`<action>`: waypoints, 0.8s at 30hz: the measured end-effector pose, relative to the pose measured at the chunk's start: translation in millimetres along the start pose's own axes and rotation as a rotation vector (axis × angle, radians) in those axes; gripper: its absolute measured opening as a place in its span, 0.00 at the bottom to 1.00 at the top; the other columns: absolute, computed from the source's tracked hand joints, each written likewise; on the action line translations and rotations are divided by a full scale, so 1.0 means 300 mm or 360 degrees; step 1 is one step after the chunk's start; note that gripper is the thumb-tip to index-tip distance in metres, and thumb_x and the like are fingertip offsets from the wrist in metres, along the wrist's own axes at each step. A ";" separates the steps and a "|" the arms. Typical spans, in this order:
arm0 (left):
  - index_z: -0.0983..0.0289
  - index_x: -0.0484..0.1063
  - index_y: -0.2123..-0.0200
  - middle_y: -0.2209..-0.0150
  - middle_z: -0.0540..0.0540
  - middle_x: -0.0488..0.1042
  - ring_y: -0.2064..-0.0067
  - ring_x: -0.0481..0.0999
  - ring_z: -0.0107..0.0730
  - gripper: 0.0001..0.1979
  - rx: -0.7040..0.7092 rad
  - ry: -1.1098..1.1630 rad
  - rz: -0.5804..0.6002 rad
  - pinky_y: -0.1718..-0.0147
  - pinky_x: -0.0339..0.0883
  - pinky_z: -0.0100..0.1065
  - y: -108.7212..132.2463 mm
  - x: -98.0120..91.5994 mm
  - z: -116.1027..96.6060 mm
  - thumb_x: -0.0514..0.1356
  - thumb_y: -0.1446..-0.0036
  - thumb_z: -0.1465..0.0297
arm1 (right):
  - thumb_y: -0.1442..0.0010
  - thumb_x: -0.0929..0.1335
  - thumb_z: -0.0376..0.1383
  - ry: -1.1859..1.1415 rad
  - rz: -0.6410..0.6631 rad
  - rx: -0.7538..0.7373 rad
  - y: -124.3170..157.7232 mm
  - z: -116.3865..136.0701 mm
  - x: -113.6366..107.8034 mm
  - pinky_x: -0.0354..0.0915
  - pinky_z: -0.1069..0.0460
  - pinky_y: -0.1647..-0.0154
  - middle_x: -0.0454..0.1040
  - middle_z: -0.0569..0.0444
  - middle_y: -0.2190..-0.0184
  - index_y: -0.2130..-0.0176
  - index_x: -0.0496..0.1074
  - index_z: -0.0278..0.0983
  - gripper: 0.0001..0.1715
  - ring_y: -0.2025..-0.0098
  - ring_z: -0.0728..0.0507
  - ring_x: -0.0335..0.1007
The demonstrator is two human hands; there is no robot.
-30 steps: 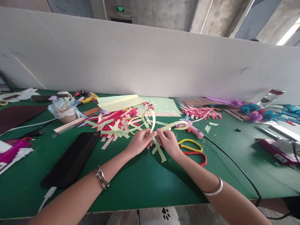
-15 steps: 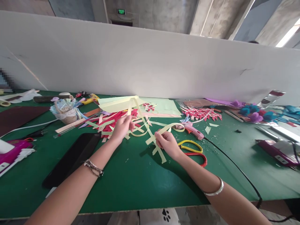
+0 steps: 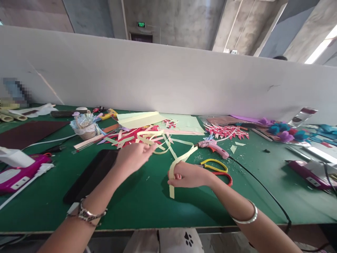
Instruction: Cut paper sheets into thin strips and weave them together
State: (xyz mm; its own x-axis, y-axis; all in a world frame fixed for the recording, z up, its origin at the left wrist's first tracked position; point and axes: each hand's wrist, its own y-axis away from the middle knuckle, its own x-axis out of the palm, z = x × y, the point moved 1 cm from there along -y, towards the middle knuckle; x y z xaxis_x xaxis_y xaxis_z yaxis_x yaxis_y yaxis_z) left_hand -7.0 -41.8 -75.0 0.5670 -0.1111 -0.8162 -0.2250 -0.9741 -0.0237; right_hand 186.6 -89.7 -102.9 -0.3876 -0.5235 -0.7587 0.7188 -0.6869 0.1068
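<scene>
Over the green table, my right hand (image 3: 188, 175) is closed on a pale yellow paper strip (image 3: 171, 191). One end of the strip points down below the fingers, and the rest curves up toward the glue gun. My left hand (image 3: 135, 156) is further left, its thumb and fingers pinched together at a pale yellow strip loop (image 3: 150, 134). Just where that strip passes between the fingertips is hard to make out. More pale strips cross between the two hands. Beyond my left hand lies a heap of red and pink paper strips (image 3: 131, 135).
A pink glue gun (image 3: 217, 149) with a black cord and scissors (image 3: 214, 165) with yellow and red handles lie to the right. A black phone-like slab (image 3: 91, 175) lies left. Pale paper sheets (image 3: 184, 123) and a red-white woven piece (image 3: 226, 130) lie behind, before a white partition (image 3: 168, 77).
My right hand has come nearer and turned, the strip end now hanging below it. My left hand has lowered, and the tall strip loop above it has dropped toward the heap.
</scene>
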 end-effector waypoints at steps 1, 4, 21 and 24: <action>0.63 0.73 0.78 0.79 0.52 0.73 0.81 0.67 0.30 0.27 0.0094 0.0070 0.0196 0.81 0.53 0.29 0.017 0.028 -0.017 0.49 0.47 0.48 | 0.43 0.61 0.36 0.0054 0.0037 0.0000 0.001 0.018 0.003 0.51 0.54 0.77 0.58 0.60 0.82 0.82 0.54 0.36 0.19 0.80 0.53 0.52; 0.63 0.73 0.72 0.75 0.52 0.73 0.77 0.69 0.31 0.27 0.0357 0.0464 0.0693 0.78 0.58 0.28 0.044 0.111 -0.057 0.47 0.46 0.48 | 0.43 0.61 0.35 0.0130 0.0062 -0.0015 0.000 0.058 0.020 0.48 0.54 0.79 0.54 0.61 0.85 0.84 0.50 0.36 0.22 0.82 0.54 0.47; 0.62 0.69 0.75 0.76 0.50 0.66 0.73 0.66 0.29 0.19 0.0776 0.0548 0.0403 0.73 0.59 0.28 0.075 -0.042 -0.061 0.49 0.41 0.57 | 0.47 0.68 0.44 0.0300 -0.1451 0.0324 0.129 0.038 -0.048 0.64 0.48 0.59 0.65 0.48 0.53 0.45 0.55 0.41 0.34 0.56 0.41 0.65; 0.62 0.65 0.79 0.78 0.50 0.64 0.73 0.66 0.29 0.20 0.0766 0.0806 0.0624 0.69 0.62 0.30 0.088 -0.050 -0.067 0.49 0.41 0.57 | 0.47 0.69 0.43 0.0487 -0.1368 0.0196 0.088 0.024 -0.053 0.56 0.43 0.46 0.53 0.45 0.41 0.38 0.44 0.43 0.45 0.40 0.36 0.50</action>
State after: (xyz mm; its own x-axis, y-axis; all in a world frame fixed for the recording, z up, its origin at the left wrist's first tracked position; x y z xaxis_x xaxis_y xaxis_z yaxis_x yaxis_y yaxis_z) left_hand -5.5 -69.8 -51.6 0.6405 -0.6164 -0.4580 -0.7342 -0.6663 -0.1301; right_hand 207.7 -103.2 -83.6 -0.5776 0.3361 -0.7439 0.1807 -0.8360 -0.5181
